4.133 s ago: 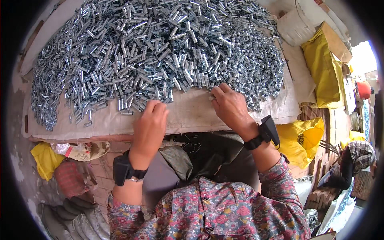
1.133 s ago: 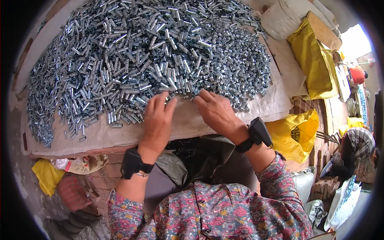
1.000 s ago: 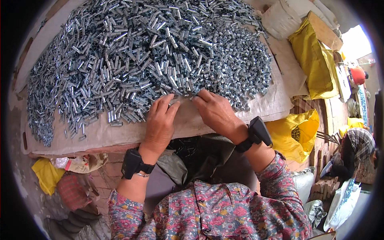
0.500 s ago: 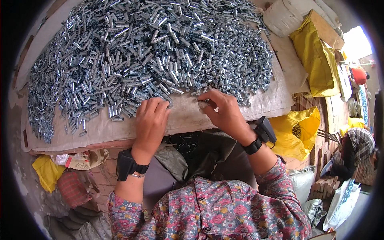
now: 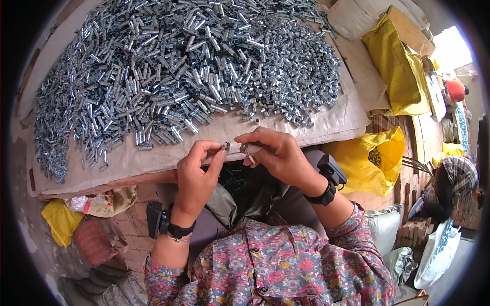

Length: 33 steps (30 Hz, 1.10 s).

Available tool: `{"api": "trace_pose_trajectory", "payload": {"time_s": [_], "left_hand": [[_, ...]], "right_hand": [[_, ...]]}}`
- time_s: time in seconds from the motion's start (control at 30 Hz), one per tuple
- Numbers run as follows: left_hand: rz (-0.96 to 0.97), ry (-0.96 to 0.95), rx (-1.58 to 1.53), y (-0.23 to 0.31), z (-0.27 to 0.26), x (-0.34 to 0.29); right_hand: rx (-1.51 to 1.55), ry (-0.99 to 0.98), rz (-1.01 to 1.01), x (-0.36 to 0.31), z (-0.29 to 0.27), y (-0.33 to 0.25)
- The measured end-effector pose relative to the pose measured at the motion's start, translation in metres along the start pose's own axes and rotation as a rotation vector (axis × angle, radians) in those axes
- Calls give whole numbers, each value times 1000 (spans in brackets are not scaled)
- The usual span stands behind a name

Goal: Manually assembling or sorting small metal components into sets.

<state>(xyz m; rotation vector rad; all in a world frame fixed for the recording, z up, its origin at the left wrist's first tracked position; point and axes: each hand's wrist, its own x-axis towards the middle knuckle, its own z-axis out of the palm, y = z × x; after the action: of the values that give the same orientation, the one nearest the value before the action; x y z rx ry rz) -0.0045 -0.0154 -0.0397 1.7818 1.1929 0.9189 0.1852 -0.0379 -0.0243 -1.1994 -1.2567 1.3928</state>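
Observation:
A wide heap of long silvery metal sleeves [image 5: 168, 66] covers the pale cloth [image 5: 168, 166] in front of me. Short metal rings [image 5: 301, 76] are piled at its right side. Just off the cloth's near edge, my left hand [image 5: 200, 168] pinches a small metal piece [image 5: 226, 146] between thumb and forefinger. Facing it, a little way apart, my right hand [image 5: 279, 157] has its fingertips closed around something small, mostly hidden. Some pale wrapping shows on a right finger. Below both hands, a dark sheet [image 5: 222, 201] lies over my lap with several thin dark pieces on it.
An open yellow sack [image 5: 390, 173] stands right of my right forearm, with another yellow sack [image 5: 393, 61] farther back. A person in a checked head cloth [image 5: 457, 173] sits low at the far right. A yellow bag [image 5: 61, 222] and a red checked bundle [image 5: 94, 239] lie at left.
Both hands have drawn back from the heap's near edge toward my lap and come closer together. The left hand now shows a small metal piece in its pinch.

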Motion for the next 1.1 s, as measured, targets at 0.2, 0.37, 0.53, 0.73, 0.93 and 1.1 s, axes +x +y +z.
{"api": "trace_pose_trajectory", "payload": {"time_s": [0.2, 0.37, 0.53, 0.73, 0.93, 1.1], "left_hand": [[-197, -46, -626, 11, 7, -19], [-224, -72, -667, 7, 7, -24], [-254, -67, -660, 7, 7, -27], [-285, -146, -724, 4, -1, -26], [-472, -440, -909, -3, -12, -26], [-621, -524, -1057, -10, -13, -24]], "right_hand": [[40, -31, -53, -13, 5, -1], [41, -102, 11, -18, 4, -4], [-264, -30, -215, -18, 4, -6], [-380, -136, -382, -17, -4, -2], [-49, -413, -182, -14, -12, 7], [185, -571, 16, -10, -8, 12]]}}
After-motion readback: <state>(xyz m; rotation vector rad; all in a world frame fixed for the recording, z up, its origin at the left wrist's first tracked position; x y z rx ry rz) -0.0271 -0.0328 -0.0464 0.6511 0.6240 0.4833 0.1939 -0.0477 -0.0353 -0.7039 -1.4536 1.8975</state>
